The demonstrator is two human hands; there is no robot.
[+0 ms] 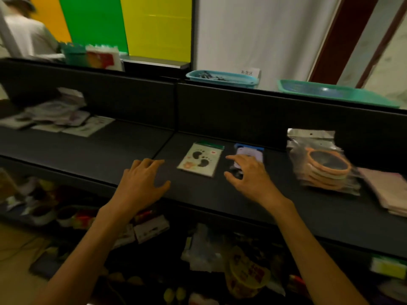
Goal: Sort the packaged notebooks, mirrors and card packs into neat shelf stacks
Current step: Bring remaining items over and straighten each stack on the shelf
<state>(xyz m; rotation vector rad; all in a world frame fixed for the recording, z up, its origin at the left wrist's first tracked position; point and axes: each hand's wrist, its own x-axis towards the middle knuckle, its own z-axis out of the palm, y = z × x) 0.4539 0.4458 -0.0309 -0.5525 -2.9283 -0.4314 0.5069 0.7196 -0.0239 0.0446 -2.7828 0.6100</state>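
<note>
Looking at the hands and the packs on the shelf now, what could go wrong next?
The right hand covers the purple pack, so its grip may be poor, perhaps nudging the footprint notebook beside it. The stack of bagged mirrors leans unevenly and could slide toward the shelf edge if bumped.
</note>
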